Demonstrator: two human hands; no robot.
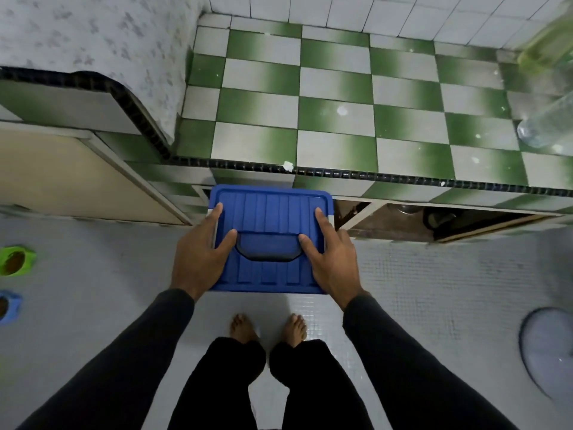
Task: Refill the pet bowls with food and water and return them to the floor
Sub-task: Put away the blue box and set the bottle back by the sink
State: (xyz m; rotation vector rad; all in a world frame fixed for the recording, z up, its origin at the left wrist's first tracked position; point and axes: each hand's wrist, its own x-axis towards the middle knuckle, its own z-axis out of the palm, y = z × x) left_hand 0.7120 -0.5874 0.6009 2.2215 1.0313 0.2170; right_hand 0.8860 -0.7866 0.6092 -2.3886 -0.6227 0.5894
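Both hands sit on a blue lidded container point(269, 240) held in front of the tiled tabletop point(341, 97) edge; left hand point(198, 259) on the lid's left side, right hand point(333, 259) on its right, fingers straight along the top, thumbs at the ends of the recessed handle. Neither grip is curled round anything on top; whether fingers hook under the rim, cannot tell, container body hidden below lid. Dark sleeves, bare feet point(268, 328) on the pale floor point(434, 290) below. Pet bowls at far left edge on the floor: green bowl point(15, 260) with brown contents, blue bowl point(9, 307) just below it, both cut off by frame. Clear bottle point(548, 125) on the tabletop at right, blurred, partly cropped. Open cabinet point(434, 218) under the tabletop, contents too dark to identify. Pale round object point(545, 349) at right, blurred.
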